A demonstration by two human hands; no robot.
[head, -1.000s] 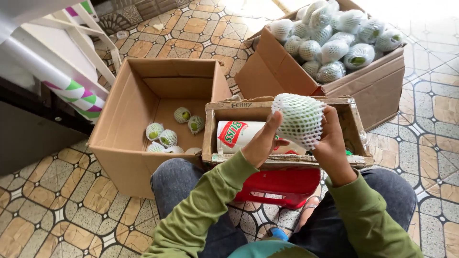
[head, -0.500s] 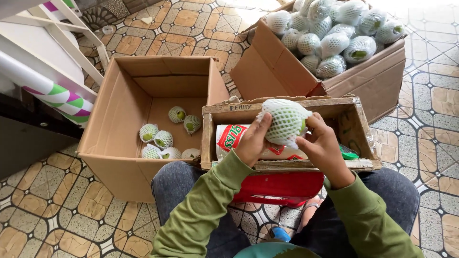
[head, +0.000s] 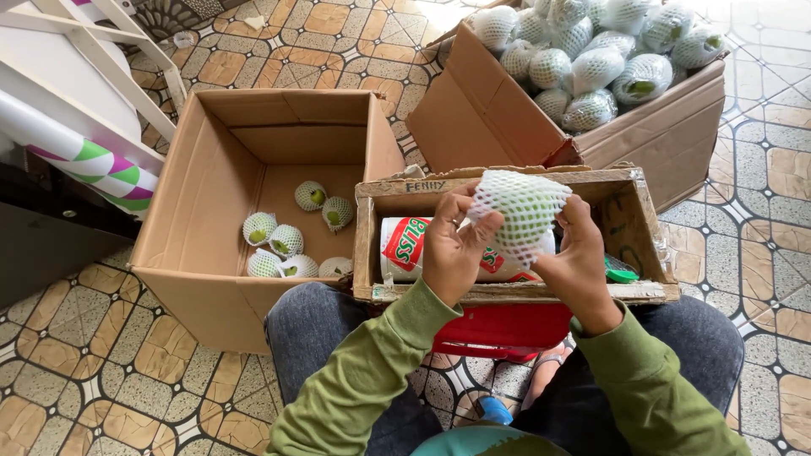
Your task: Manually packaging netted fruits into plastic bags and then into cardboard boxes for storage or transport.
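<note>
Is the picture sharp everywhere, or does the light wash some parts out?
Head view: the hands, left hand and right hand, and the netted fruit are sharp; daylight from the top right bleaches the heaped fruit in the far box and the tiles there; the open box holds soft shadow; straight edges bow slightly near the frame's borders.

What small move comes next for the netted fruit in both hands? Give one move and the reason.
Probably carry the netted fruit left and set it in the open cardboard box. Both the left hand and right hand grip it, the foam net covers it, and six netted fruits already lie there.
</note>
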